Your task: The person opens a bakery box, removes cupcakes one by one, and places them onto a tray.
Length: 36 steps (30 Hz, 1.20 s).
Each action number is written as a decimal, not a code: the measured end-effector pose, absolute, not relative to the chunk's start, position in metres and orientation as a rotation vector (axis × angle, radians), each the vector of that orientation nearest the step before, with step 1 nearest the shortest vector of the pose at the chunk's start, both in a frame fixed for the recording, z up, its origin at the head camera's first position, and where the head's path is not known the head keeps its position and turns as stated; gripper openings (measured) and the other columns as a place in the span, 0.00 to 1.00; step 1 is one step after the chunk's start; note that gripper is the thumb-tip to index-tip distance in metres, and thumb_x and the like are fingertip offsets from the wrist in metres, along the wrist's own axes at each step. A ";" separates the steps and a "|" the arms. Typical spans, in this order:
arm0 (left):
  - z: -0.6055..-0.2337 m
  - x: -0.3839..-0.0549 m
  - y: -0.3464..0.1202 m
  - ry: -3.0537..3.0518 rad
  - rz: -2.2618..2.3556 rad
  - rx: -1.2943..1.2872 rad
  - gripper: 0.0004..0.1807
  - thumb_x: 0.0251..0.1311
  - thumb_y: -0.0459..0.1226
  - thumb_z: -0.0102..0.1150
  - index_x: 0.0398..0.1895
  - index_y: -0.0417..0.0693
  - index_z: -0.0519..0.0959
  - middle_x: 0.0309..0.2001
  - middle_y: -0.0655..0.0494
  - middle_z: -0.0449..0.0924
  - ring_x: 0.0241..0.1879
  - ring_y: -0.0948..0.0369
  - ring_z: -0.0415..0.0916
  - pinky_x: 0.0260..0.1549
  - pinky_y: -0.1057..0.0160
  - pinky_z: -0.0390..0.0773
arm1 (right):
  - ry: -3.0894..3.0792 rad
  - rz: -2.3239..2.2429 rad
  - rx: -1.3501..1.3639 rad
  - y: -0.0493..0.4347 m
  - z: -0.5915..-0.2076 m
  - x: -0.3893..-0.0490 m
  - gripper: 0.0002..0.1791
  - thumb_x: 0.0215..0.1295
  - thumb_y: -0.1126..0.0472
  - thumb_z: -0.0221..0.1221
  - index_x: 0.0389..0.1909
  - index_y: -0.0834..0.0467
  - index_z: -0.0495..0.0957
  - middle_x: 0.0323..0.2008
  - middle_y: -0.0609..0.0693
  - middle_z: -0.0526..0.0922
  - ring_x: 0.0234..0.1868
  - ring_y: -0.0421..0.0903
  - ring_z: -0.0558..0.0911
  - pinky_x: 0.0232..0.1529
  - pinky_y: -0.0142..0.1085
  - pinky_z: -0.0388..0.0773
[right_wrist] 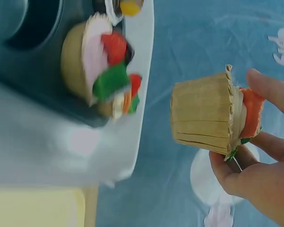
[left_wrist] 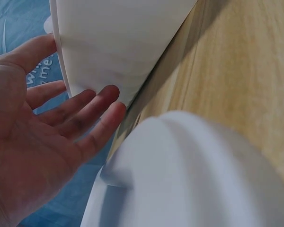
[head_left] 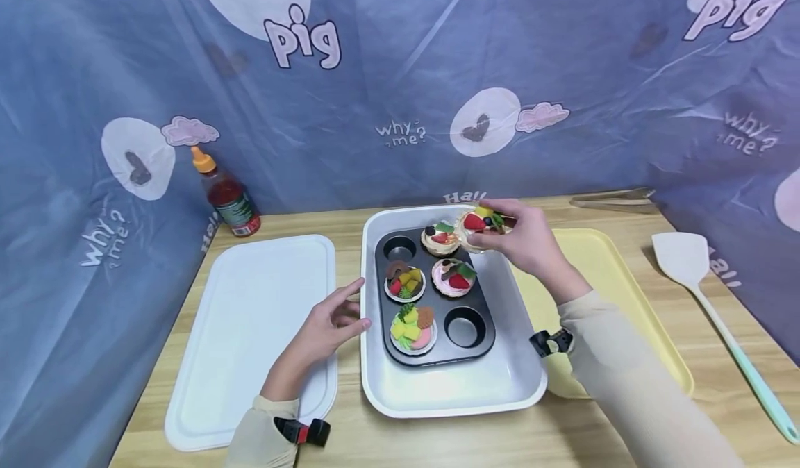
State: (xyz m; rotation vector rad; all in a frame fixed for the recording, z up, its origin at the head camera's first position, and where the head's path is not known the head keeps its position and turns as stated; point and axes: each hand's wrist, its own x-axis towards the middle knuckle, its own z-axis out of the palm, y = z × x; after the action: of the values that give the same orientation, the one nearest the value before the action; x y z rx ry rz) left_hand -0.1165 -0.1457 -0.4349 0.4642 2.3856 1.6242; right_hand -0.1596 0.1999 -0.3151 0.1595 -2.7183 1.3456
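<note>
In the head view my right hand holds a fruit-topped cupcake above the back right of a dark muffin tin. The right wrist view shows its pleated tan cup tilted sideways, gripped near the topping by thumb and fingers. The tin lies inside a white rectangular basin. Several cupcakes sit in it, among them a pink-cream one and one with yellow fruit pieces. Its back-left and front-right cups are bare. My left hand has spread, relaxed fingers at the basin's left wall, thumb at the rim.
A white lid-like tray lies left of the basin, a yellow tray right of it. A sauce bottle stands back left. Tongs lie back right, near a white spatula with a mint handle. A blue printed sheet hangs behind.
</note>
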 end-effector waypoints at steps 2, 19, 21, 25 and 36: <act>-0.435 -0.116 -0.147 2.367 1.646 0.462 0.40 0.62 0.32 0.67 0.76 0.43 0.62 0.64 0.35 0.73 0.48 0.50 0.83 0.48 0.67 0.83 | -2.718 1.333 0.131 0.210 -0.317 -0.159 0.35 0.55 0.60 0.74 0.64 0.63 0.77 0.63 0.62 0.78 0.61 0.61 0.78 0.56 0.41 0.79; -0.432 -0.117 -0.148 2.348 1.714 0.457 0.40 0.58 0.27 0.68 0.75 0.38 0.64 0.64 0.32 0.72 0.47 0.49 0.83 0.48 0.68 0.83 | -2.689 1.186 -0.110 0.272 -0.340 -0.168 0.35 0.54 0.58 0.74 0.63 0.67 0.77 0.58 0.68 0.80 0.48 0.48 0.79 0.36 0.15 0.68; -0.432 -0.118 -0.147 2.342 1.718 0.459 0.40 0.58 0.27 0.68 0.74 0.38 0.64 0.63 0.32 0.73 0.48 0.46 0.83 0.49 0.67 0.83 | -2.693 1.191 -0.127 0.275 -0.346 -0.170 0.35 0.55 0.58 0.74 0.63 0.68 0.76 0.60 0.68 0.79 0.55 0.56 0.77 0.39 0.16 0.66; -0.433 -0.120 -0.144 2.323 1.734 0.475 0.40 0.58 0.27 0.68 0.74 0.37 0.64 0.62 0.32 0.73 0.51 0.43 0.81 0.52 0.63 0.83 | -2.724 1.214 -0.179 0.283 -0.360 -0.174 0.37 0.56 0.56 0.73 0.65 0.68 0.74 0.64 0.69 0.75 0.60 0.60 0.76 0.40 0.17 0.66; -0.434 -0.122 -0.144 2.340 1.727 0.440 0.41 0.57 0.26 0.67 0.75 0.42 0.64 0.64 0.36 0.72 0.52 0.46 0.80 0.53 0.65 0.82 | -2.759 1.238 -0.223 0.290 -0.390 -0.180 0.40 0.58 0.55 0.72 0.67 0.71 0.70 0.66 0.70 0.73 0.66 0.64 0.73 0.59 0.40 0.77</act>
State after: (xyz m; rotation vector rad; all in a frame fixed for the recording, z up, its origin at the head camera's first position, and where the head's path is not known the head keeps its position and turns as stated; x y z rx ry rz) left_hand -0.1217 -0.1436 -0.4339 0.4399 2.3399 1.7266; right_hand -0.1799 0.2903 -0.3902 -0.2231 -2.7595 1.2382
